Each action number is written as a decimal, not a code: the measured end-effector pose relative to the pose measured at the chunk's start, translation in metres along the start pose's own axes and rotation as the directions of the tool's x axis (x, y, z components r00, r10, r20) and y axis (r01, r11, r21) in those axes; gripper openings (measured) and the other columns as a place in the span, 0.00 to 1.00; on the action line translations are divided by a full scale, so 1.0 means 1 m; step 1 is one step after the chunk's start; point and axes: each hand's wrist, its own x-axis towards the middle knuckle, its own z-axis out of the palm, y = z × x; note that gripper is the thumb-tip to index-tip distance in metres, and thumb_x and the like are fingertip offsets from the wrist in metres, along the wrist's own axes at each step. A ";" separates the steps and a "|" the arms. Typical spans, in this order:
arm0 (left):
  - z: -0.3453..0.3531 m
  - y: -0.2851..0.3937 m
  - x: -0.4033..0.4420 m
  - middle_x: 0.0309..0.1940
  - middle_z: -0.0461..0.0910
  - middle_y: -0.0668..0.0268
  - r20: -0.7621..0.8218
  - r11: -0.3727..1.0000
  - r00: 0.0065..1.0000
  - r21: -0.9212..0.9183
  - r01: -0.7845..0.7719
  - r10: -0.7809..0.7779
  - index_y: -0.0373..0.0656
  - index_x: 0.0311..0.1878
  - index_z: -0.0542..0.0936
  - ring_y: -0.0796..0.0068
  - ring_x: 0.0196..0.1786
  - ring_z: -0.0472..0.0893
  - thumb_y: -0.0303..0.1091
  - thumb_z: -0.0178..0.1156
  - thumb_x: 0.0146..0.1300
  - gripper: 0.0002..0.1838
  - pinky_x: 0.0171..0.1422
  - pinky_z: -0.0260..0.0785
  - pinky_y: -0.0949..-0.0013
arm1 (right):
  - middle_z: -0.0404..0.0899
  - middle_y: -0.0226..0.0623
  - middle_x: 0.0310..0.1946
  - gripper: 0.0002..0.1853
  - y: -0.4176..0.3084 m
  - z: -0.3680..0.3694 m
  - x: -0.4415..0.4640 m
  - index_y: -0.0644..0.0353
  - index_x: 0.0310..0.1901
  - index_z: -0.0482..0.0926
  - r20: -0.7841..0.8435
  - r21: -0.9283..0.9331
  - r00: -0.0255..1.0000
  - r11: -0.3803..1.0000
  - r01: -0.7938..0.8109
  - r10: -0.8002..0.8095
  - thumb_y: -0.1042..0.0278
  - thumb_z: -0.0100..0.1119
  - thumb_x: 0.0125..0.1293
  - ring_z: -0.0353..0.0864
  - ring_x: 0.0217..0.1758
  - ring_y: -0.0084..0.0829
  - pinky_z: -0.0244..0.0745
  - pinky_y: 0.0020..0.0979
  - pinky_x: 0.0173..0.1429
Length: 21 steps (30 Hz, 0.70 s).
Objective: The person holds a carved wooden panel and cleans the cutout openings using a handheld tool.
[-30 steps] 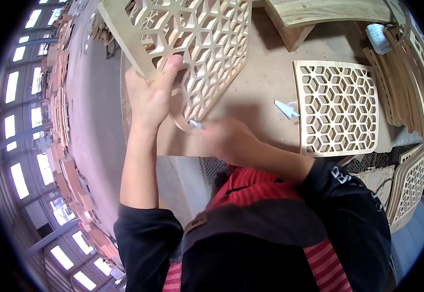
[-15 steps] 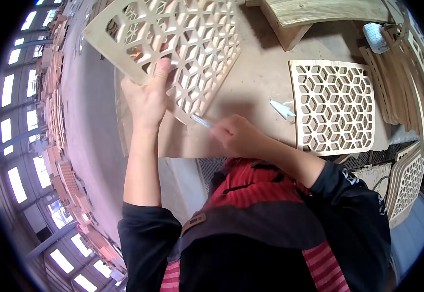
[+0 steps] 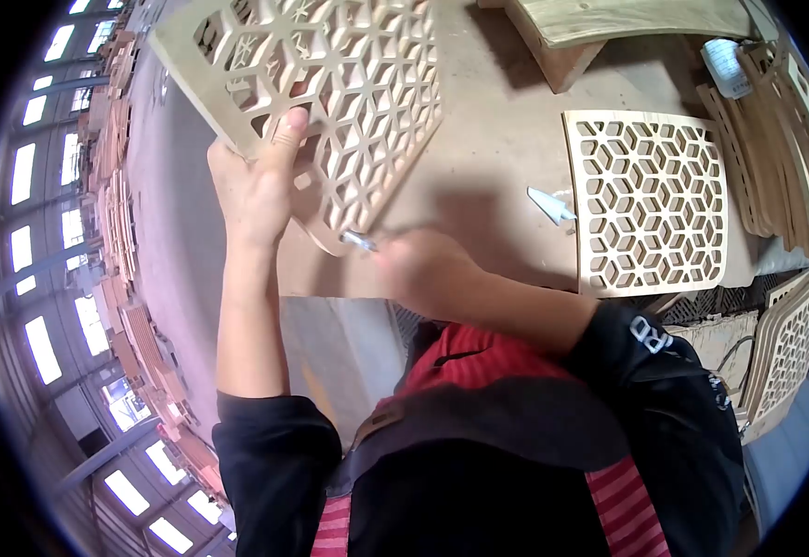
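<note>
My left hand (image 3: 260, 186) grips a latticed wooden panel (image 3: 339, 102) by its lower left edge, thumb on the near face and the other fingers hidden behind. The panel is lifted and tilted above the table. My right hand (image 3: 423, 269), smeared by motion, is closed round a slim silvery tool (image 3: 358, 240) whose exact kind does not show. Its tip is at the panel's lower corner; whether it touches I cannot tell. To the right, a second latticed panel (image 3: 651, 200) lies flat, with a pale blue tapered piece (image 3: 550, 204) beside its left edge.
Wooden panels (image 3: 748, 158) stand stacked on edge at the right, with a white labelled object (image 3: 725, 67) by them. More latticed panels (image 3: 781, 357) lean lower right. A curved wooden piece (image 3: 627, 20) sits at the table's (image 3: 479, 158) far side.
The held panel and my left hand have shifted slightly left in view. My right hand has moved left and a little down with the tool, which stays by the panel's lower corner.
</note>
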 end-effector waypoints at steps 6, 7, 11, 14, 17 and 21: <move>0.004 -0.001 -0.004 0.41 0.86 0.59 -0.030 0.991 0.995 -0.093 0.096 -0.099 0.31 0.54 0.82 0.70 0.39 0.86 0.30 0.67 0.67 0.16 0.43 0.82 0.66 | 0.79 0.51 0.25 0.08 -0.007 -0.041 -0.007 0.61 0.35 0.78 0.110 0.172 0.989 0.978 -0.121 0.103 0.68 0.53 0.68 0.81 0.31 0.57 0.76 0.53 0.38; 0.001 -0.003 -0.005 0.42 0.87 0.58 0.023 0.997 0.997 -0.023 0.072 -0.072 0.32 0.54 0.82 0.72 0.40 0.85 0.30 0.68 0.66 0.16 0.44 0.80 0.68 | 0.79 0.51 0.25 0.08 -0.003 -0.032 -0.003 0.62 0.34 0.78 0.075 0.153 0.993 0.983 -0.097 0.087 0.68 0.53 0.69 0.81 0.31 0.57 0.76 0.54 0.38; 0.004 -0.015 -0.010 0.41 0.88 0.59 0.016 0.986 0.986 0.020 -0.164 0.164 0.32 0.52 0.83 0.73 0.40 0.86 0.30 0.70 0.65 0.15 0.46 0.79 0.69 | 0.79 0.53 0.25 0.11 0.008 -0.010 0.008 0.63 0.31 0.78 0.093 0.134 0.988 0.981 -0.139 0.127 0.68 0.53 0.70 0.81 0.31 0.58 0.75 0.54 0.38; 0.004 -0.011 -0.006 0.42 0.87 0.58 0.017 1.000 1.000 -0.017 0.005 -0.004 0.33 0.53 0.83 0.72 0.40 0.86 0.30 0.69 0.66 0.15 0.44 0.80 0.69 | 0.79 0.53 0.23 0.12 0.001 -0.038 -0.008 0.64 0.29 0.77 0.146 0.290 0.976 0.936 -0.201 0.165 0.68 0.53 0.70 0.81 0.30 0.58 0.75 0.54 0.37; 0.010 -0.001 0.000 0.42 0.87 0.58 -0.029 0.997 0.998 -0.060 0.051 -0.053 0.32 0.54 0.83 0.71 0.39 0.87 0.29 0.67 0.67 0.15 0.43 0.81 0.68 | 0.77 0.52 0.22 0.12 0.002 -0.043 -0.014 0.64 0.29 0.77 0.084 0.266 0.988 0.952 -0.150 0.132 0.67 0.53 0.70 0.80 0.29 0.57 0.74 0.53 0.36; 0.011 -0.004 0.005 0.42 0.87 0.59 -0.008 0.999 1.000 -0.051 0.003 -0.004 0.32 0.54 0.83 0.72 0.41 0.86 0.29 0.68 0.66 0.15 0.47 0.79 0.68 | 0.76 0.51 0.21 0.11 0.013 -0.005 0.002 0.62 0.29 0.77 -0.175 0.139 0.984 0.988 0.067 -0.042 0.67 0.54 0.69 0.80 0.27 0.54 0.73 0.52 0.34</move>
